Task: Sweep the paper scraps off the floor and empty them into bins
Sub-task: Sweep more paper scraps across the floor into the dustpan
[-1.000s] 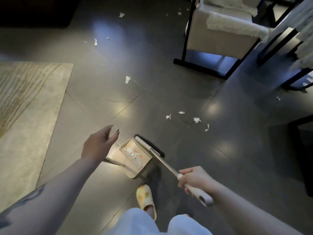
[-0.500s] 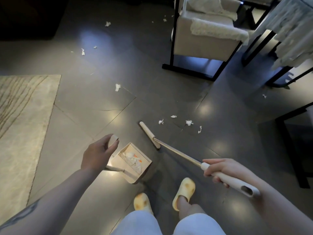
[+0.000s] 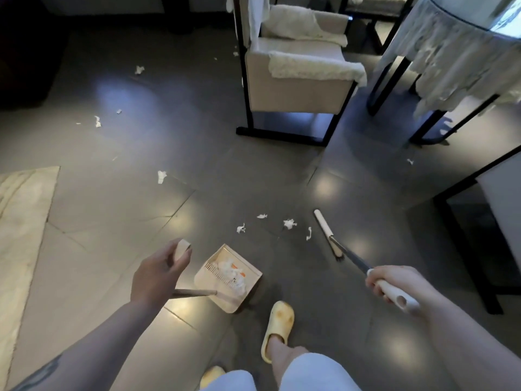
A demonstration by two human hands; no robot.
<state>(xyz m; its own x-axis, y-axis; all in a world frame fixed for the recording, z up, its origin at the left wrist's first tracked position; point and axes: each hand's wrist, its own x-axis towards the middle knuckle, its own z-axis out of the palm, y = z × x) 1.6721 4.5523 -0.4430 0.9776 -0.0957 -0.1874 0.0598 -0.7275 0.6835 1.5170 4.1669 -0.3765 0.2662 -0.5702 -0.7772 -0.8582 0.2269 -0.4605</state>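
The right hand (image 3: 394,287) is clamped around the pale grip of the broom (image 3: 328,234), its thin shaft running forward and down to the narrow head, which sits on the floor (image 3: 118,221) just right of a small cluster of paper scraps (image 3: 289,223). That placement looks deliberate: from there a leftward pull would drag the cluster toward the dustpan (image 3: 229,277). The left hand (image 3: 160,273) curls its fingers around the top of the dustpan's long handle, holding the pan low near the floor with its open mouth turned toward the cluster, so it appears ready to receive them. Inside the pan lies a loose heap of white scraps with a few orange bits, caught against its comb-like teeth. Further out, more scraps lie scattered: one near the rug (image 3: 19,221), several in the dim far left, one beside the chair (image 3: 296,80) and one under the draped tabletop (image 3: 462,46). No bin is visible.
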